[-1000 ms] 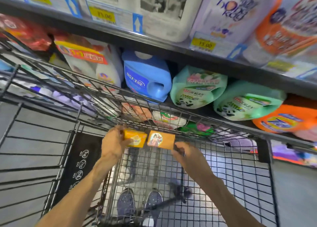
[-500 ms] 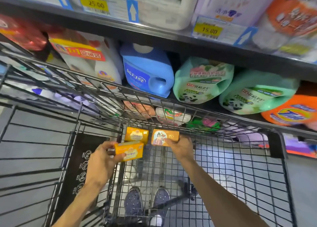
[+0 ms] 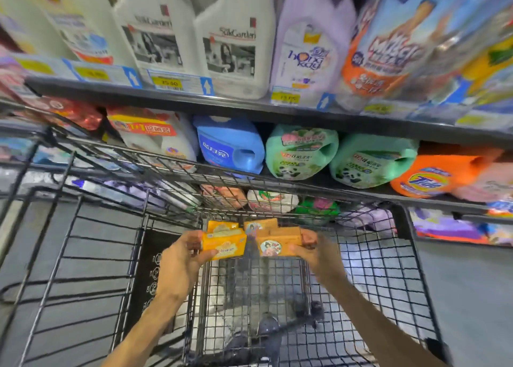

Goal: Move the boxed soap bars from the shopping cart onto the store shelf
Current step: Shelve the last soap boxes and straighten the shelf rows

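My left hand (image 3: 181,264) grips a yellow soap box (image 3: 224,244) above the wire shopping cart (image 3: 369,277). My right hand (image 3: 319,255) holds an orange soap box (image 3: 277,243) with a round picture on its front. Both boxes hang side by side over the cart's far end. Behind them, two more soap boxes lean at the cart's front wall: a yellow one (image 3: 222,225) and an orange one (image 3: 261,224). The store shelf (image 3: 249,108) runs across in front of the cart.
White, lilac and orange detergent packs fill the upper shelf. Below it lie a blue jug (image 3: 230,144), two green jugs (image 3: 302,152) and an orange Tide jug (image 3: 433,177). Price tags (image 3: 169,83) line the shelf edge. My shoes (image 3: 266,327) show through the cart's mesh floor.
Each hand has lifted a soap box off the stack at the cart's front wall and drawn it up and toward me. The camera has tilted upward, showing more of the upper shelf.
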The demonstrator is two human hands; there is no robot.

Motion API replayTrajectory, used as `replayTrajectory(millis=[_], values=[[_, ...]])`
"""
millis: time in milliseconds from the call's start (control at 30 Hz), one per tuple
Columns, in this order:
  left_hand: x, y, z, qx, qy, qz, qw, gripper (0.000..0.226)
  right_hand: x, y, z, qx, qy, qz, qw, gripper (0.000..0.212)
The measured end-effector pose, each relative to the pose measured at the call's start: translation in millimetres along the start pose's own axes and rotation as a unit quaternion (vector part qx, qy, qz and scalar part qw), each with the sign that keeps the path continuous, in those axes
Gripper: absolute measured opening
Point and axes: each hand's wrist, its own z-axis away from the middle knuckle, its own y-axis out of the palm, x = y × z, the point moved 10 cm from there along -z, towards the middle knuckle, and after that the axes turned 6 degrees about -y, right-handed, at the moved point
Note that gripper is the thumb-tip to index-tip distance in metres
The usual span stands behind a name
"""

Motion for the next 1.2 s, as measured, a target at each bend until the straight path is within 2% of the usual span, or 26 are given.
replayTrajectory(millis=[67, 167, 400, 600, 767, 900, 1033, 1200], values=[[-35.1, -6.5, 19.6, 0.005, 0.03, -0.005, 1.0, 0.039, 14.6, -27.2, 20.6, -0.017, 0.0, -0.014, 1.0, 0.043], [-85.4, -20.4, 51.9, 0.015, 0.073, -0.006, 0.997, 0.042, 40.4, -71.3, 62.0, -0.042, 0.01, -0.09, 0.995, 0.044], [-250.2, -31.2, 151.7, 0.072, 0.189, 0.004, 0.979, 0.043, 127.2, -210.0, 191.0, -0.169, -0.046, -0.125, 0.977, 0.045], [-397.4, 13.4, 240.2, 0.118, 0.307, 0.004, 0.944, 0.041, 162.4, -336.3, 308.8, -0.266, -0.076, -0.123, 0.953, 0.046], [-487.1, 86.7, 319.1, 0.2, 0.373, -0.003, 0.906, 0.042, 140.0, -433.8, 409.0, -0.361, -0.058, -0.115, 0.924, 0.041], [-533.5, 164.0, 378.2, 0.26, 0.399, -0.008, 0.879, 0.044, 104.4, -504.1, 487.2, -0.423, -0.056, -0.117, 0.897, 0.05], [-573.8, 251.6, 453.7, 0.292, 0.435, -0.01, 0.852, 0.041, 62.5, -574.8, 561.5, -0.47, -0.057, -0.128, 0.872, 0.042], [-608.0, 345.3, 526.0, 0.304, 0.46, -0.003, 0.835, 0.039, 2.6, -662.2, 624.6, -0.494, -0.057, -0.113, 0.86, 0.05]])
